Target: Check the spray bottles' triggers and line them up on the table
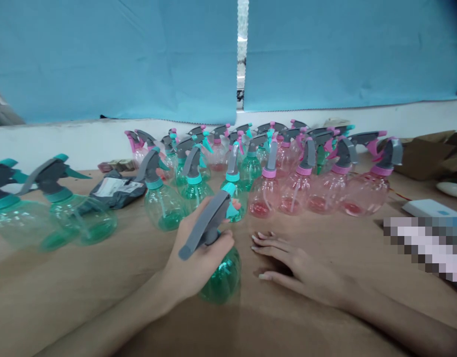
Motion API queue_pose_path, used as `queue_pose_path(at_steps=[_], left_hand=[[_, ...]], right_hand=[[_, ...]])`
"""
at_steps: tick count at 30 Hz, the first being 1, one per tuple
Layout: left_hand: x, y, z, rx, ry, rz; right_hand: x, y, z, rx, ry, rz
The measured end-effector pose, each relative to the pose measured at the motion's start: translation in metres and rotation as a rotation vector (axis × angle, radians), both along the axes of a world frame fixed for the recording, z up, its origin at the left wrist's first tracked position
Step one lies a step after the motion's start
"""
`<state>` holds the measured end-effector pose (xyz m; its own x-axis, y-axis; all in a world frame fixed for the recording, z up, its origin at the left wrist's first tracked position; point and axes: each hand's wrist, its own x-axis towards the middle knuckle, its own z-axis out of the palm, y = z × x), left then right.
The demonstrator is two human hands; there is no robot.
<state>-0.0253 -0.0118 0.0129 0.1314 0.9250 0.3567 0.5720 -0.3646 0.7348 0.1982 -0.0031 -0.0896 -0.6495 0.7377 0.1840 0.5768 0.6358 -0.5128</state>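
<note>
My left hand (pixel 199 253) is wrapped round the neck of a green spray bottle (pixel 221 282) with a grey and teal trigger head, which stands upright on the table in front of me. Its collar is hidden by my fingers. To the right, my right hand (pixel 284 258) rests palm down on the wooden table (pixel 310 327), fingers stretched out and holding nothing. Just beyond my hands stand a row of pink spray bottles (pixel 295 198) and a few green spray bottles (pixel 167 208), each clear with a grey trigger head.
More spray bottles crowd together at the back. Two green bottles (pixel 83 218) stand at the left, near a dark plastic package (pixel 117 191). A cardboard box (pixel 425 156) and a white box (pixel 432 208) are at the right. Blue sheeting (pixel 120 59) hangs behind.
</note>
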Motion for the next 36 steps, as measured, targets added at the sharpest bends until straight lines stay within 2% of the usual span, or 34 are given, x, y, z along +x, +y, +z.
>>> queue_pose_path(at_steps=[3,13,23,36], left_hand=[[0.0017,-0.0006,-0.0002,-0.041,-0.006,-0.031],[0.0017,0.0011,-0.0035,-0.037,0.011,0.004],[0.0039,0.0009,-0.0022,-0.075,-0.014,0.025],[0.003,0.0001,-0.0041,-0.029,-0.001,0.063]], right_hand=[[-0.0003,0.0,-0.0002,0.008,-0.006,0.001],[0.0009,0.0014,-0.0062,0.021,0.025,0.012],[-0.0001,0.0006,-0.0031,0.033,-0.024,0.006],[0.0004,0.0006,-0.0052,0.023,0.006,0.001]])
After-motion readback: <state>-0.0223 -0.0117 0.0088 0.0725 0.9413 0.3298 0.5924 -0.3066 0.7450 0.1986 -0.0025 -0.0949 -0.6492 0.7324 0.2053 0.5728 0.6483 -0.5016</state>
